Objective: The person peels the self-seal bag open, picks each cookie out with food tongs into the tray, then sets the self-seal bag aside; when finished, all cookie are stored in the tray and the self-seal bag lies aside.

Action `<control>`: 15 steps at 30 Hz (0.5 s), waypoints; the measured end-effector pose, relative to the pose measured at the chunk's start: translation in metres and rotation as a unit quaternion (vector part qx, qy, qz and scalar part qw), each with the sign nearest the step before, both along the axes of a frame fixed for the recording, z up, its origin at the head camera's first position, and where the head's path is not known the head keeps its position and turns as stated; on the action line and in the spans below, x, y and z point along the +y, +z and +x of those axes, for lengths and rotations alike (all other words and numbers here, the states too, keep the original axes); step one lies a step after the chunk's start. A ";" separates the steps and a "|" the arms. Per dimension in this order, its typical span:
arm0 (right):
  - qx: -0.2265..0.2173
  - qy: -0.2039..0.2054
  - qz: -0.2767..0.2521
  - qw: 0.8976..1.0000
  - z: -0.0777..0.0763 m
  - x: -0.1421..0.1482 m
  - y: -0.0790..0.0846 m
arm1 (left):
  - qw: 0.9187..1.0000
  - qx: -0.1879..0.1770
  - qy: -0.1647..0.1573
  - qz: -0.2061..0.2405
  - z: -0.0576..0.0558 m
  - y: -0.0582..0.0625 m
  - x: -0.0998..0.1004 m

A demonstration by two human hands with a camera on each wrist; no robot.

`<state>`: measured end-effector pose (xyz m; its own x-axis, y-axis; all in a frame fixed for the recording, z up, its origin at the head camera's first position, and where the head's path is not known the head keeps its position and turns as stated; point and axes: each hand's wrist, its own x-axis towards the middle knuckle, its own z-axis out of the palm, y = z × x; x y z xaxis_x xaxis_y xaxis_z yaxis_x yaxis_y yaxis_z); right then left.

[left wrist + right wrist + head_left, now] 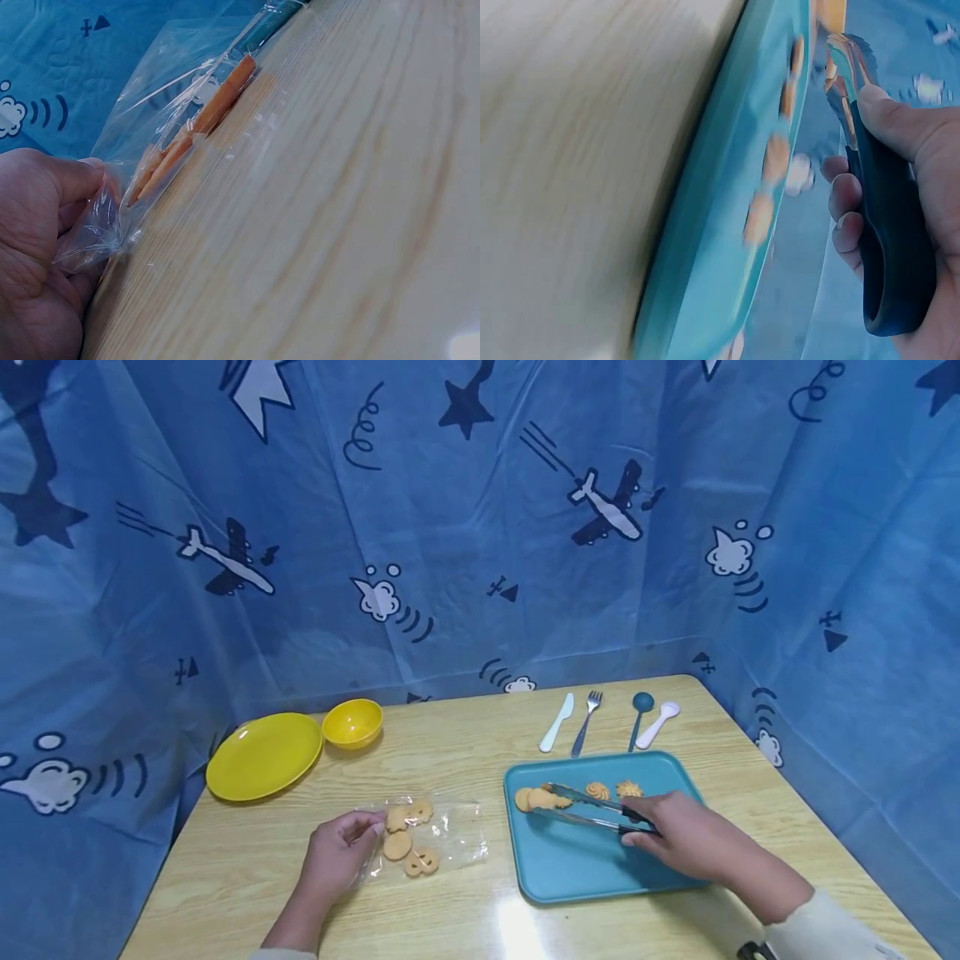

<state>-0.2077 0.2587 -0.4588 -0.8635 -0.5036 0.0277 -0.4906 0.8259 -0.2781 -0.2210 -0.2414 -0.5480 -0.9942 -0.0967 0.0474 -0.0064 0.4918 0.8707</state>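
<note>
My left hand (337, 856) pinches the edge of a clear plastic bag (468, 839) lying on the table. Several cookies (397, 846) are inside the bag; in the left wrist view two or more cookies (225, 96) show edge-on through the film. My right hand (686, 835) grips the black handles of metal tongs (588, 820) above a teal tray (577, 870). The tongs' tips are spread around cookies (542, 798) at the tray's left; whether they touch any I cannot tell. A swirl cookie (597, 790) and a star-edged cookie (628, 788) lie farther right on the tray.
A yellow plate (264, 757) and a yellow bowl (352, 724) stand at the back left. Behind the tray lie a pale knife (557, 723), a fork (587, 724), a dark teal spoon (642, 702) and a pale pink spoon (658, 725). A blue patterned curtain (465, 527) surrounds the table.
</note>
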 end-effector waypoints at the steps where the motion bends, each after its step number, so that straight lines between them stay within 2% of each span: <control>1: -0.003 -0.012 0.001 1.000 0.002 0.010 0.001 | 1.000 -0.001 0.000 0.001 0.000 0.000 0.000; 6: 0.007 -0.070 0.009 0.997 0.013 0.058 -0.001 | 1.000 -0.001 -0.004 -0.005 0.000 0.000 0.001; 11: 0.071 -0.086 0.012 0.994 0.019 0.100 -0.010 | 1.000 0.004 0.001 -0.004 0.001 0.000 0.001; 15: 0.094 -0.100 0.015 0.990 0.023 0.124 -0.017 | 1.000 0.011 0.002 -0.001 0.001 0.000 0.001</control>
